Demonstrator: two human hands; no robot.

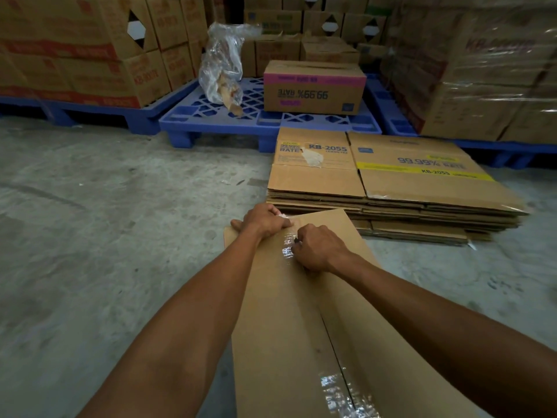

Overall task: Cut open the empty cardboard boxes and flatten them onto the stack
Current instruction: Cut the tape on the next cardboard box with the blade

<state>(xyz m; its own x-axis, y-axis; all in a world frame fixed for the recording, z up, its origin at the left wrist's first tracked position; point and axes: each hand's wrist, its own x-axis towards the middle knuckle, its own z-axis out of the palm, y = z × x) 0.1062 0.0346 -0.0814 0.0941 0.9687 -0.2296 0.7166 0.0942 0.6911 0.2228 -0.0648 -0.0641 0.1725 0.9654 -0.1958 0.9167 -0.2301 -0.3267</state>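
A brown cardboard box [289, 321] lies in front of me with a clear-taped seam [287, 250] running down its top. My left hand [263, 220] grips the box's far end, fingers curled over the edge and some crumpled tape. My right hand [316, 247] is fisted on the seam, and a small dark tool tip [297, 240] pokes out of it against the tape. The rest of the tool is hidden in the fist. The stack of flattened boxes [391, 182] lies on the floor just beyond the box, to the right.
A pink-banded box [313, 89] and a clear plastic bag [223, 70] of scraps stand on a blue pallet [211, 119] behind the stack. Stacked cartons [75, 55] fill the left, film-wrapped cartons [482, 70] the right. Bare concrete floor [120, 236] lies to my left.
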